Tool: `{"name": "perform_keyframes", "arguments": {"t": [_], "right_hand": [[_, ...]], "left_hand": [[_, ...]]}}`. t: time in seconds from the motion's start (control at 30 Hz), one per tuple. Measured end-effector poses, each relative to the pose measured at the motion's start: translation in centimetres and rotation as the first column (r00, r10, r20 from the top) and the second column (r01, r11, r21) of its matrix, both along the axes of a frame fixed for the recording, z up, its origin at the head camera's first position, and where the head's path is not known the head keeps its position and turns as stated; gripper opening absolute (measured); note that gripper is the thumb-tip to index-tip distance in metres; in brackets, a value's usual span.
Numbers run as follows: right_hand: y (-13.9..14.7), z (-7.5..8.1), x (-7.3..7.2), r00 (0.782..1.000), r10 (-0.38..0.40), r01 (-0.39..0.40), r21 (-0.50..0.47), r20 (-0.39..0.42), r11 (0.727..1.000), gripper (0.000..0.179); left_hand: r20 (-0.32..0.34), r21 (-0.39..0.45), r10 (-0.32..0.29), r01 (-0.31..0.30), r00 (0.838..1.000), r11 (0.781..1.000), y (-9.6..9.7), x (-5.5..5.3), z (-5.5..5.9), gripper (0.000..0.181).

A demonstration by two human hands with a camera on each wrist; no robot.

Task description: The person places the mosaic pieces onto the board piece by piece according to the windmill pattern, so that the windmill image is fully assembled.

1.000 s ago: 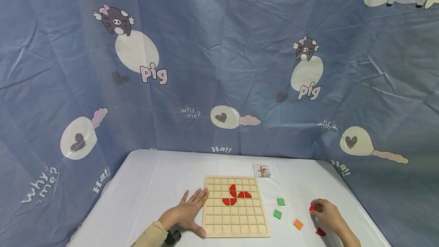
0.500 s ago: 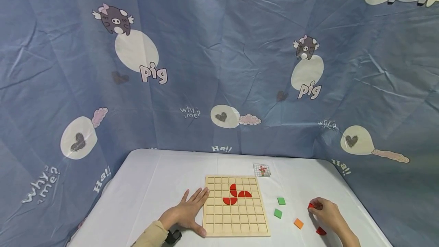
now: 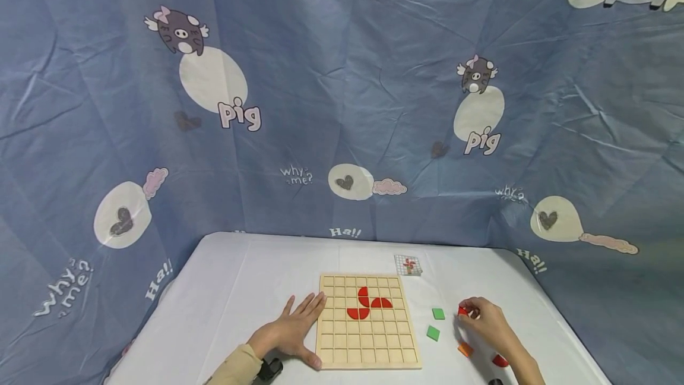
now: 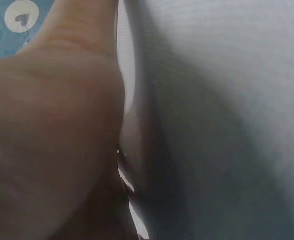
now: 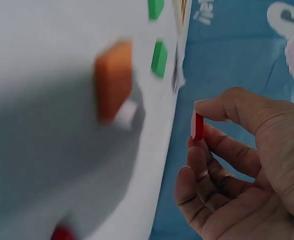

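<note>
My left hand (image 3: 293,331) lies with spread fingers along the left edge of the wooden grid board (image 3: 369,358), its fingertips touching the frame. Several red quarter-circle tiles (image 3: 363,314) sit in squares near the board's upper middle, like pinwheel blades. To the right, above the table, my right hand (image 3: 486,319) pinches a small red tile (image 5: 198,125) between thumb and fingertips; the right wrist view shows it edge-on. The left wrist view is mostly filled by the hand's underside and the white cloth.
Two green square tiles (image 3: 433,333) lie right of the board. Nearer the right arm are an orange square tile (image 3: 465,349) and another red tile (image 3: 500,361). A small pattern card (image 3: 408,265) rests behind the board. A blue printed curtain (image 3: 299,106) hangs beyond the table.
My right hand has moved left and slightly away from me with the red tile, toward the green tiles. The left hand has stayed at the board.
</note>
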State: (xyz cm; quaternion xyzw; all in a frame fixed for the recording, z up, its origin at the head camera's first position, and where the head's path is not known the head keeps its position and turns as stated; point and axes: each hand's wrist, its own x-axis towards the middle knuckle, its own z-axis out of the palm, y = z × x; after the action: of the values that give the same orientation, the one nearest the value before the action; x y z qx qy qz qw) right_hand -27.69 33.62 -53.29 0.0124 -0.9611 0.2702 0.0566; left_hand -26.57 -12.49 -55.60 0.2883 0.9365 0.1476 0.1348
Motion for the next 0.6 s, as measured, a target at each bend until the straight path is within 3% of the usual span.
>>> {"name": "perform_keyframes", "arguments": {"t": [0.17,0.33,0.6], "right_hand": [[-3.0,0.3,-0.2,0.999,0.042,-0.042,-0.011,-0.004,0.999,0.020],[-5.9,0.3,-0.4,0.993,0.115,-0.117,-0.092,-0.022,0.989,0.018],[-10.0,0.0,-0.8,0.939,0.337,-0.344,-0.119,-0.075,0.932,0.018]], "left_hand": [[0.002,-0.002,0.002,-0.002,1.000,1.000,0.0,0.0,0.0,0.132],[0.000,-0.002,0.005,-0.005,1.000,1.000,0.0,0.0,0.0,0.132],[-0.003,-0.016,0.005,-0.005,1.000,1.000,0.0,0.1,0.1,0.131]]}}
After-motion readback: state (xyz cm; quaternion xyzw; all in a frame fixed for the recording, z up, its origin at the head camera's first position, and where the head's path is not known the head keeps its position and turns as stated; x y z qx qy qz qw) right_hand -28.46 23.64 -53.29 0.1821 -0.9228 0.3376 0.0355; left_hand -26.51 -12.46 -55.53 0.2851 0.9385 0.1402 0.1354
